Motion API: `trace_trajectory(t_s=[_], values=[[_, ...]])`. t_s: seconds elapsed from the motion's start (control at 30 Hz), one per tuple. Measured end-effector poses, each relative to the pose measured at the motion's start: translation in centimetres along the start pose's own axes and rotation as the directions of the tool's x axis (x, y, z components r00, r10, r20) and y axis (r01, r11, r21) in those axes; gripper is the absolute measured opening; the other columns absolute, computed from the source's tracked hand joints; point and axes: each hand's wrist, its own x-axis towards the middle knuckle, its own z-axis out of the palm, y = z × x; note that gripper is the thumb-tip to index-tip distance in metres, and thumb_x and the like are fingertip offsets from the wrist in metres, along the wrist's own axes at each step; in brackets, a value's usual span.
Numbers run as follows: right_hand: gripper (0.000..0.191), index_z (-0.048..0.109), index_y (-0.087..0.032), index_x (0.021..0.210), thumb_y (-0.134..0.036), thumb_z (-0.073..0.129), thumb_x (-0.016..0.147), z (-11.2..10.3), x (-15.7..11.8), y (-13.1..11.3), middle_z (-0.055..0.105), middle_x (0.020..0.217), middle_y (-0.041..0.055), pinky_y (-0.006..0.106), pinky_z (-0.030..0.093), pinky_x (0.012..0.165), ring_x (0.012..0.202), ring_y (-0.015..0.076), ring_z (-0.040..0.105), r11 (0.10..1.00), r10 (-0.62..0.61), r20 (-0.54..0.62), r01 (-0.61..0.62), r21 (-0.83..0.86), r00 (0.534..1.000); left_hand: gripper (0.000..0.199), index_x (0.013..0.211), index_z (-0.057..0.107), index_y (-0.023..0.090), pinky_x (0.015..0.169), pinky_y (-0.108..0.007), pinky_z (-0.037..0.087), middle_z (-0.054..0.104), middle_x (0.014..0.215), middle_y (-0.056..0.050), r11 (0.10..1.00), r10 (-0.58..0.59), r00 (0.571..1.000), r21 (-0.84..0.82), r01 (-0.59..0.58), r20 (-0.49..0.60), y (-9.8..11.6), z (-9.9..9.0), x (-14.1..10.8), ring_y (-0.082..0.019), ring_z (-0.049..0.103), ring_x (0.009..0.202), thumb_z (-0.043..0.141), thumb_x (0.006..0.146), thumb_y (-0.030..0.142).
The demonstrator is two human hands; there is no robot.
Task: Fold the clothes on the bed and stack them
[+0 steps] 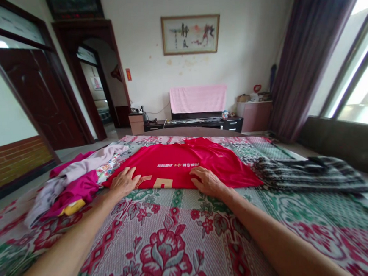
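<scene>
A red T-shirt point(172, 156) with white lettering and a tan print is spread on a floral-patterned cloth point(167, 245). My left hand point(124, 180) rests on the shirt's left part near its front edge, fingers stretched out and thumb apart. Farther right, my right hand point(206, 181) lies on the same front edge, just below the lettering, with its fingers spread over the fabric. Neither hand grips the shirt. To the right of the lettering, the red fabric is wrinkled and overlaps itself.
A loose pile of magenta and pale clothes point(78, 176) lies at the left. On the right is a folded black-and-white patterned garment point(311, 174). Beyond the cloth stand a low black cabinet point(194, 124) and a pink-covered screen point(198, 98). A purple curtain point(307, 51) hangs by the window.
</scene>
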Motion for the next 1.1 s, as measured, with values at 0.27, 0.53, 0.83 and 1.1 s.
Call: trace_trajectory(t_s=[0.27, 0.53, 0.83, 1.1], values=[[0.015, 0.066, -0.019, 0.082, -0.014, 0.052, 0.079, -4.7, -4.7, 1.0, 0.065, 0.085, 0.0057, 0.027, 0.046, 0.079, 0.082, 0.0166, 0.06, 0.964, 0.2, -0.102, -0.215, -0.158, 0.974, 0.034, 0.09, 0.069, 0.021, 0.094, -0.027, 0.045, 0.07, 0.102, -0.005, 0.985, 0.137, 0.989, -0.095, -0.141, -0.048, -1.1, -3.6, -1.8, -0.019, 0.063, 0.097, 0.041, 0.079, 0.036], [0.022, 0.068, -0.02, 0.096, -0.024, 0.049, 0.086, -7.3, -9.2, 2.4, 0.066, 0.105, 0.0063, 0.028, 0.042, 0.089, 0.099, 0.0169, 0.059, 0.874, 0.422, -0.059, -0.423, -0.24, 0.905, 0.033, 0.088, 0.066, 0.026, 0.098, -0.028, 0.043, 0.07, 0.105, -0.001, 0.957, 0.2, 0.98, -0.21, -0.199, -0.014, -3.0, -3.3, -4.1, -0.018, 0.062, 0.102, 0.04, 0.068, 0.029], [0.022, 0.069, -0.019, 0.097, -0.021, 0.053, 0.081, -6.7, -9.5, 2.1, 0.065, 0.113, 0.0086, 0.034, 0.04, 0.096, 0.107, 0.0192, 0.056, 0.89, 0.41, -0.13, -0.427, -0.161, 0.903, 0.025, 0.084, 0.059, 0.029, 0.101, -0.026, 0.042, 0.07, 0.101, 0.01, 0.951, 0.161, 0.986, -0.26, -0.168, -0.049, -2.9, -3.0, -4.4, -0.014, 0.06, 0.103, 0.038, 0.07, 0.032], [0.03, 0.07, -0.016, 0.09, -0.011, 0.055, 0.065, -8.8, -10.4, 3.5, 0.068, 0.099, 0.0076, 0.032, 0.044, 0.091, 0.095, 0.0197, 0.06, 0.923, 0.347, -0.011, -0.343, -0.175, 0.938, 0.028, 0.079, 0.063, 0.032, 0.099, -0.027, 0.045, 0.072, 0.098, 0.015, 0.944, 0.058, 0.997, -0.321, -0.072, -0.052, -3.6, -2.6, -4.1, -0.014, 0.062, 0.104, 0.037, 0.069, 0.03]])
